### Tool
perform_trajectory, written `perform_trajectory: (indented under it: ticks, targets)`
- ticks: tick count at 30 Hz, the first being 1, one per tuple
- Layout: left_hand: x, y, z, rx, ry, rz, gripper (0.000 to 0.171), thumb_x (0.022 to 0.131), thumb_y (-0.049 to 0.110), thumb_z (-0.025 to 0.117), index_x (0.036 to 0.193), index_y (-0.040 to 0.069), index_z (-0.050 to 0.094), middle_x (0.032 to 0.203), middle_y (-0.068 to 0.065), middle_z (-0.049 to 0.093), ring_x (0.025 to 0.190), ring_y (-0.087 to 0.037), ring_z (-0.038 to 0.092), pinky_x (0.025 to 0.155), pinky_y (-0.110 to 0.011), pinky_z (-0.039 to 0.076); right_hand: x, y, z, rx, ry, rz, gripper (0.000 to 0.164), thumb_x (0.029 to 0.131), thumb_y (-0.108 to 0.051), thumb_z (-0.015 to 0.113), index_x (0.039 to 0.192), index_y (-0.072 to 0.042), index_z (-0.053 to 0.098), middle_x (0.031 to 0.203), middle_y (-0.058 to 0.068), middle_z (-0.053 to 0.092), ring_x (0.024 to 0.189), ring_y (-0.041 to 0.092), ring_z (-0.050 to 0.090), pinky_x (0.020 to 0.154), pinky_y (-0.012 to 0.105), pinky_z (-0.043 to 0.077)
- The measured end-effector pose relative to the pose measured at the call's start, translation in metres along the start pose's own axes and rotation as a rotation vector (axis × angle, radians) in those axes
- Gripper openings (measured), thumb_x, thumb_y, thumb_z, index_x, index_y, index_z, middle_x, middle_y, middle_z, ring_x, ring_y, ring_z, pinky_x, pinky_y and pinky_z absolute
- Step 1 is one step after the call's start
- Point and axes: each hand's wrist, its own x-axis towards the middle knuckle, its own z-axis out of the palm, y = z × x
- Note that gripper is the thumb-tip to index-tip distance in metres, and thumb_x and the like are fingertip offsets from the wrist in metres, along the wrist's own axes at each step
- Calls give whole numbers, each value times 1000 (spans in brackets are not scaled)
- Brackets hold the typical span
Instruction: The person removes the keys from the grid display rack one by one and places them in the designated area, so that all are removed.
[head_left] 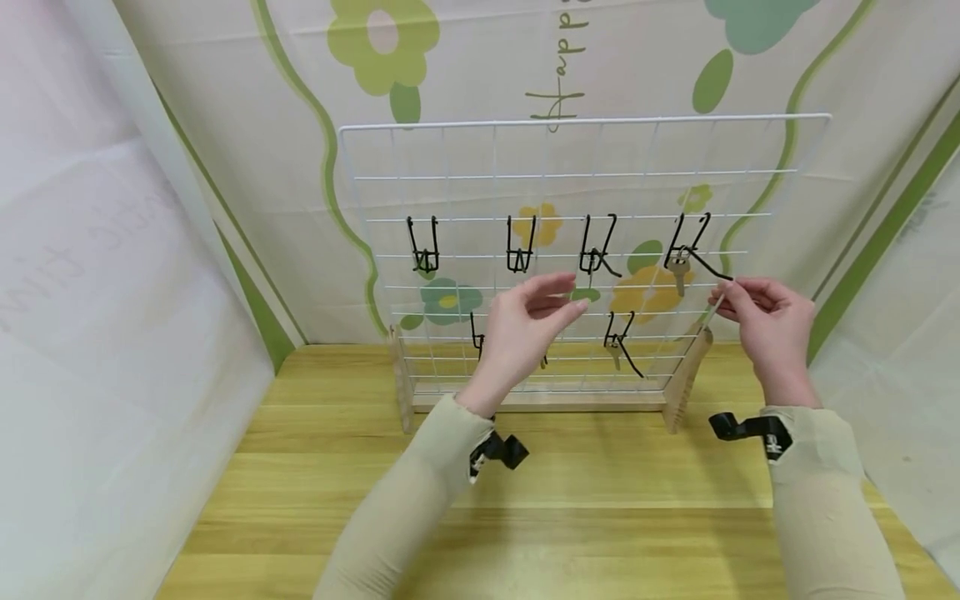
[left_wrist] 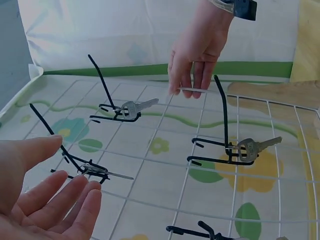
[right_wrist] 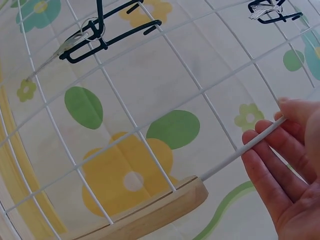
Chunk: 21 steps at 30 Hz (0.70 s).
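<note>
A white wire grid panel (head_left: 585, 123) stands upright in wooden feet, with black double hooks hung on it in two rows. My right hand (head_left: 772, 321) pinches the panel's right edge wire between thumb and fingers, just above the wooden foot (right_wrist: 175, 202). In front of the panel's middle is my left hand (head_left: 521, 325), thumb and fingers apart, holding nothing. In the left wrist view its fingertips are close by a key (left_wrist: 95, 169) on one hook (left_wrist: 47, 125). Other keys hang from the upper right hook (head_left: 705, 258) and lower right hook (head_left: 626, 354).
The panel stands on a wood-grain table (head_left: 600, 500). Two more hooks, the upper left hook (head_left: 425, 250) and its neighbour (head_left: 521, 250), hang on the panel. Behind rises a white cloth (head_left: 225, 167) printed with flowers, and cloth walls close in both sides.
</note>
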Motion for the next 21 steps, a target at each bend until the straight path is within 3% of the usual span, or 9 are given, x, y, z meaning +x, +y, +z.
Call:
perform_trajectory:
  ticks: [4,10,21]
  targets:
    - [16,-1,7,14,38,-22,34,92,26,80,123,15,73,113,5,73,96,-5,68,85,-24,57,0,1,0,9,-9,-13,30,92,-5,75,111,16,67,90,9,76,78,16,75,73,26,59]
    - [29,-3,13,68,64,-74,31,92,32,79,119,18,75,103,12,73,92,-1,68,82,-23,56,0,1,0,21,-13,-22,29,91,-5,76,110,16,67,90,10,76,78,16,75,73,26,59]
    - [37,-5,24,50,94,-23,23,94,27,78,112,12,77,94,10,73,87,-3,68,78,-22,56,1,3,-1,31,1,-22,29,91,-4,76,110,16,67,88,10,76,77,17,75,72,27,60]
